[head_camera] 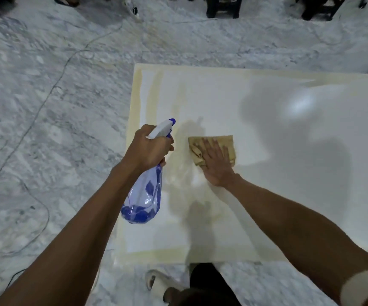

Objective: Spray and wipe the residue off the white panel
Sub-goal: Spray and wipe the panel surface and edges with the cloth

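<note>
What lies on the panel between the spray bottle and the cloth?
Only bare white panel with the bottle's shadow and faint yellowish residue, in the head view; spray bottle and cloth stay apart.

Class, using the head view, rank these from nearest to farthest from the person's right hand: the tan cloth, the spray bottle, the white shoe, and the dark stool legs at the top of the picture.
1. Tan cloth: directly under the right hand, on the white panel.
2. Spray bottle: just left, held by the left hand.
3. White shoe: on the floor below the panel.
4. Dark stool legs: top edge, beyond the panel.
</note>
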Available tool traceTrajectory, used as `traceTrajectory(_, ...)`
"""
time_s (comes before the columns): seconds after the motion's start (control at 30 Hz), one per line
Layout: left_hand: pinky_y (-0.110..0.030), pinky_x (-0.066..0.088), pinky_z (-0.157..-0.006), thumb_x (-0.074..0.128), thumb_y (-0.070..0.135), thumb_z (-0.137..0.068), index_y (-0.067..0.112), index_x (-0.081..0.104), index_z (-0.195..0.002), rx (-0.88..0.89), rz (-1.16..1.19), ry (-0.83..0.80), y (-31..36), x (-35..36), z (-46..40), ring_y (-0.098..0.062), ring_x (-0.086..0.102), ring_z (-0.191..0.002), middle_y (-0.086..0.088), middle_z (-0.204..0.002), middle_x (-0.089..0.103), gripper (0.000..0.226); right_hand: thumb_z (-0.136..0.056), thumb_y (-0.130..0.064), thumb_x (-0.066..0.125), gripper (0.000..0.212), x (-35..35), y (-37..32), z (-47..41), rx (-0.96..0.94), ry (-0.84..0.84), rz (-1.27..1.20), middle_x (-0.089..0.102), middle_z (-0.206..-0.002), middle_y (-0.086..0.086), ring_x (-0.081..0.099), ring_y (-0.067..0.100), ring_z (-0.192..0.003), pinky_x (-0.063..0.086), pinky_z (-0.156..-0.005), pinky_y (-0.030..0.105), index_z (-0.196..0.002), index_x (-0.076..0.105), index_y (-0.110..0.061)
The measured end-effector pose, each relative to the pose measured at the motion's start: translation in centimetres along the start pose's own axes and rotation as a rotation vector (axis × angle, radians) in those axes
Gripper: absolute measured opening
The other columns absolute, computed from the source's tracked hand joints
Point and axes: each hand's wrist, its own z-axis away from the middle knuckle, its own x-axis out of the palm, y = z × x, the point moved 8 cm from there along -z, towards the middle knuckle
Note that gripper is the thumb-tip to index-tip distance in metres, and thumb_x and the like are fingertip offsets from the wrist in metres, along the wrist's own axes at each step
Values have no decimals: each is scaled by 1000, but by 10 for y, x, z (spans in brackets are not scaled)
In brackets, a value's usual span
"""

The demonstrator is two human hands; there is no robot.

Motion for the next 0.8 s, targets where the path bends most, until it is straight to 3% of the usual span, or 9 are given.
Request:
traceTrajectory(0.13, -31, 51, -49, 53, 21, -72, 3, 61, -66, 6, 2, -69, -31, 5, 72, -43, 59, -60, -25, -85, 72, 21, -89, -50, 13, 70, 54, -30, 142, -47, -96, -5, -5, -164, -2, -6, 29, -151, -1, -118, 55, -156, 11, -30)
traceTrajectory(0.23, -31, 50, -47, 53, 24, -70, 1, 64, -71, -28, 15, -111, -58, 10, 110, -53, 68, -83, -18, -74, 68, 25, -85, -51, 9, 75, 77, -43, 216, -16, -167, -41, -9, -164, -2, -12, 28, -151, -4, -118, 53, -156, 7, -29)
traceTrajectory(0.3, -32, 51, -50, 53, 25, -70, 1, 64, -74, -35, 5, -137, -67, 11, 124, -52, 68, -76, -19, -76, 69, 27, -90, -57, 1, 75, 67, -49, 231, 35, -192, -157, -11, -163, -1, -11, 25, -152, -3, -121, 49, -157, 3, -23)
traceTrajectory(0.37, -32, 51, -51, 52, 23, -69, 0, 64, -74, -15, -2, -132, -64, 7, 128, -39, 62, -53, -26, -84, 72, 26, -105, -46, 17, 60, 32, -57, 226, 112, -151, -550, 23, -162, 5, 18, 23, -150, 19, -120, 38, -153, 28, -12)
traceTrajectory(0.43, -33, 51, -53, 52, 22, -68, -2, 63, -74, -5, 7, -124, -54, 2, 126, -28, 59, -49, -28, -88, 73, 27, -106, -27, 38, 30, -8, -33, 220, 373, 47, -989, 58, -129, 5, 53, 24, -125, 43, -95, 30, -125, 56, -12)
traceTrajectory(0.5, -36, 51, -56, 52, 25, -69, -4, 62, -75, 11, 11, -109, -39, -7, 115, -29, 60, -55, -24, -86, 72, 31, -104, -33, 45, 26, -32, -3, 205, 601, 120, -1212, 62, -118, 7, 58, 27, -107, 45, -90, 34, -112, 59, -13)
traceTrajectory(0.6, -35, 51, -56, 51, 25, -70, -4, 65, -79, 44, 16, -68, -11, -23, 89, -25, 54, -48, -23, -88, 72, 33, -101, -36, 46, 32, -81, 15, 150, 574, 133, -1415, 69, -111, 9, 64, 28, -101, 52, -91, 43, -112, 64, -12)
traceTrajectory(0.7, -33, 52, -51, 51, 22, -69, -4, 66, -79, 54, 48, -11, 9, -42, 53, -23, 55, -48, -22, -89, 73, 31, -96, -39, 50, 38, -139, 13, 58, 466, 182, -1293, 66, -108, 7, 63, 28, -102, 53, -93, 45, -118, 61, -9)
traceTrajectory(0.8, -33, 52, -49, 51, 19, -70, 1, 60, -67, 53, 80, 43, 17, -57, 11, -24, 60, -51, -24, -89, 72, 20, -100, -36, 41, 36, -195, 5, -53, 301, 313, -848, 58, -96, 8, 57, 24, -89, 41, -74, 31, -117, 58, -9)
